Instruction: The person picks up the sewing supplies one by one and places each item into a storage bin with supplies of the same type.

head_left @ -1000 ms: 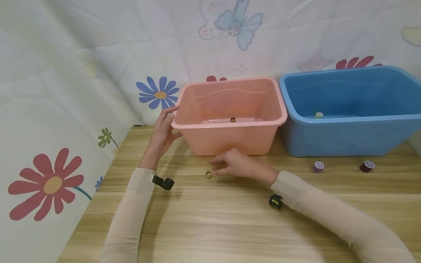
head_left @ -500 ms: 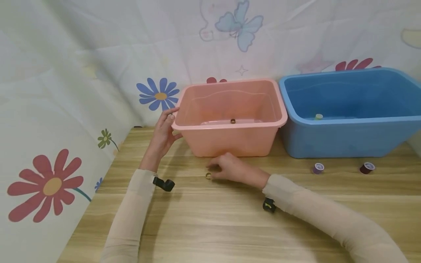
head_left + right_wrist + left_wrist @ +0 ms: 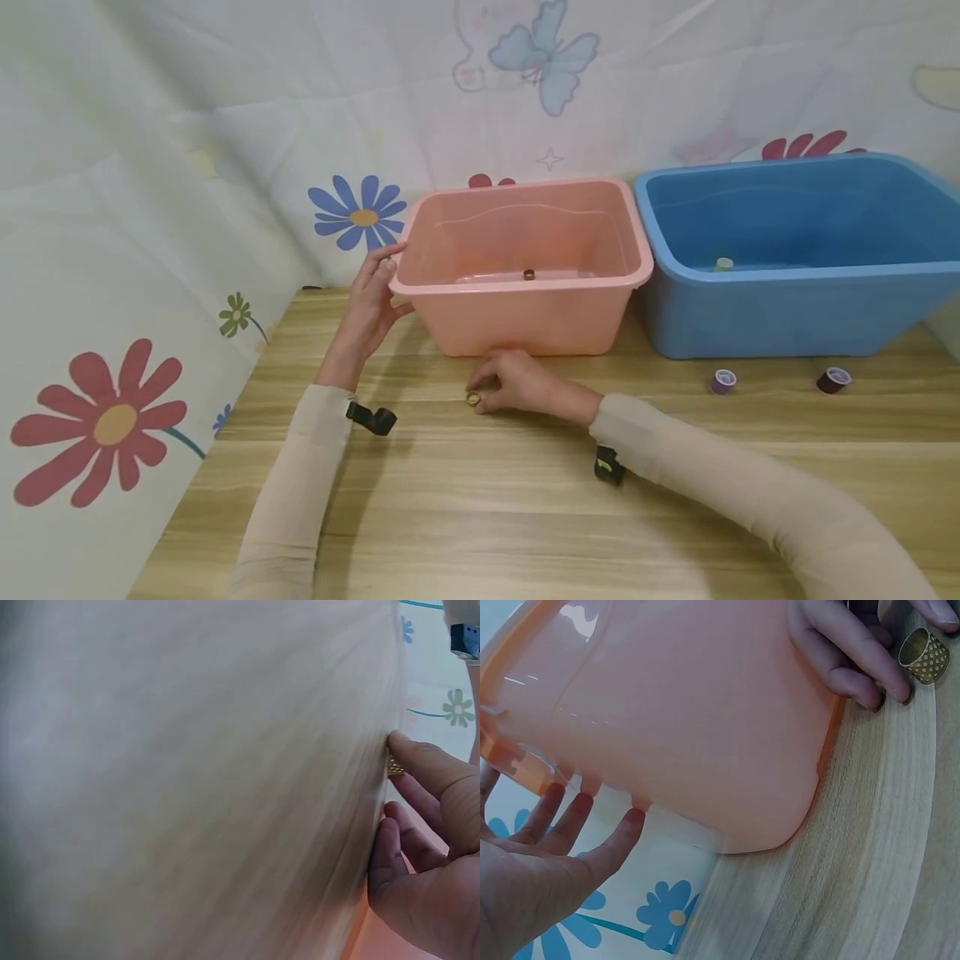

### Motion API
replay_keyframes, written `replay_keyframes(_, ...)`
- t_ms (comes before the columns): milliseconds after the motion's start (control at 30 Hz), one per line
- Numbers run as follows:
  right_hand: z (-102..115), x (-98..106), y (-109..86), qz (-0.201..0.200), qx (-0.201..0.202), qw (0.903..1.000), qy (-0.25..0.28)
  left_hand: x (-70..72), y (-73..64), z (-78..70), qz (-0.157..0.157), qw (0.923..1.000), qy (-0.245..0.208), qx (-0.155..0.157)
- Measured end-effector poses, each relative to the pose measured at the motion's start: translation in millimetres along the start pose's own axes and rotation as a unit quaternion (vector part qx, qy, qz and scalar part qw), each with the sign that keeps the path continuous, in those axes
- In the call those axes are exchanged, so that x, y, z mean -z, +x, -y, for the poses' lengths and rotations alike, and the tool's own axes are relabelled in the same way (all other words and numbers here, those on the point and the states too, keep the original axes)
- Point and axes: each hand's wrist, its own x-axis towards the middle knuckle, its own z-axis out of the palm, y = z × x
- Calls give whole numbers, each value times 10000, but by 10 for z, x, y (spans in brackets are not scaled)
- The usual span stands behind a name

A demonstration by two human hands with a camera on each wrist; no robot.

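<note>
In the head view my left hand (image 3: 365,312) rests against the left end of a pink plastic bin (image 3: 525,321), with a finger at its rim. The left wrist view shows its spread, fairly straight fingers (image 3: 615,844) touching the bin's wall. My right hand (image 3: 521,383) is low over the table in front of the bin. Its thumb and index finger close around a small brass thimble (image 3: 473,398). Its dimpled side shows in the left wrist view, between those fingertips. Another brass ring-like piece (image 3: 529,274) lies inside the pink bin.
A larger blue bin (image 3: 787,312) stands right of the pink one, with a small pale green-and-white spool (image 3: 723,264) inside. Before it on the wooden table (image 3: 450,517) stand a purple spool (image 3: 723,382) and a dark maroon spool (image 3: 833,380). A patterned cloth (image 3: 247,125) hangs behind.
My right hand has moved slightly left and down, and its thumb and index finger have come in around the thimble. The left hand and the bins stay where they were.
</note>
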Motion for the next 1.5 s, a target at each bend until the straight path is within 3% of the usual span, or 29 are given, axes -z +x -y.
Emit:
replay_keyframes(233, 2, -77, -9, -370, -190, 9986, 331, 25, 15, -25, 27, 10000, 21, -40)
replay_keyframes(433, 0, -74, -19, -403, -206, 9977, 503, 24, 6, -22, -6, 10000, -3, 6)
replay_keyframes(633, -17, 18, -5, -378, -248, 9976, 533, -3, 7, -23, -53, 10000, 75, -11)
replay_keyframes(867, 1, 109, 9, -174, -723, 9933, 886, -22, 23, -31, -24, 10000, 10, 51)
replay_keyframes(967, 14, 125, -11, -157, -711, 9937, 854, -7, 3, -19, -57, 10000, 37, 71)
replay_keyframes(1167, 25, 209, -86, -392, -717, 9929, 869, -5, -10, -8, -29, 10000, 57, 33)
replay_keyframes(1400, 59, 322, -168, -606, -843, 9804, 1676, -11, -25, -6, -27, 10000, -16, 43)
replay_keyframes(1500, 70, 370, -198, -793, -730, 9831, 1481, -9, -14, -11, -63, 10000, -9, 54)
